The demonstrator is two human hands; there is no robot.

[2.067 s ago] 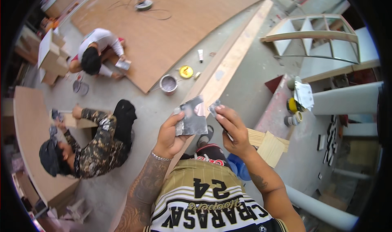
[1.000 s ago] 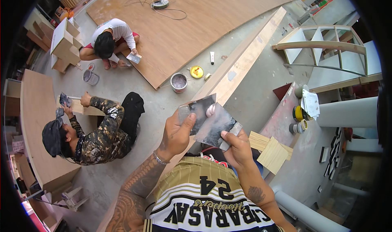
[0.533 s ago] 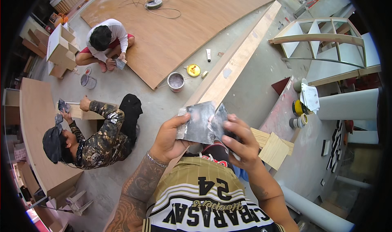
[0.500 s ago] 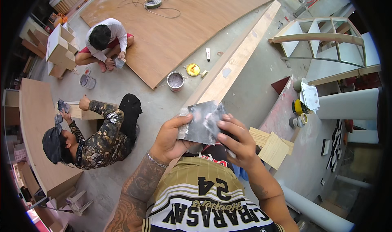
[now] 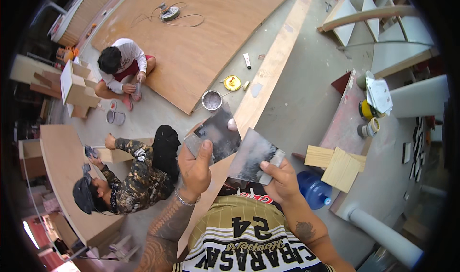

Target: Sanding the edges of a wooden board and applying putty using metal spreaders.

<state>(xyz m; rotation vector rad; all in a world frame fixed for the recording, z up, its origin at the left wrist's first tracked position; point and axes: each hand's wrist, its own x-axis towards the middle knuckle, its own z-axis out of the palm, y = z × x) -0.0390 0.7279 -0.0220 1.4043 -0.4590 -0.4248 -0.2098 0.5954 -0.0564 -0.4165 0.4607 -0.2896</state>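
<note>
My left hand (image 5: 196,175) grips a dark, smeared flat plate (image 5: 215,140), thumb on top. A small pale pinkish-grey lump of putty (image 5: 232,124) sits near that plate's right edge. Pinched in my right hand (image 5: 281,180) is a second flat putty spreader (image 5: 254,152), its face streaked grey and white. The two plates are held close together with a narrow gap between them. Beneath them runs a long wooden beam (image 5: 278,54), which bears a grey patch (image 5: 256,90). Just beyond the left plate stands an open can of greyish putty (image 5: 212,100).
A yellow lid (image 5: 232,83) and a white tube (image 5: 247,61) lie by the beam. Two co-workers, one in white (image 5: 125,66) and one in camouflage (image 5: 139,178), work at left. A large wooden panel (image 5: 211,37) lies ahead. Wood pieces (image 5: 340,169) and a blue water jug (image 5: 314,189) are at right.
The two plates were overlapping and have come apart, my right hand drawing its spreader down and to the right. The putty lump now shows on the left plate. The whole view has shifted.
</note>
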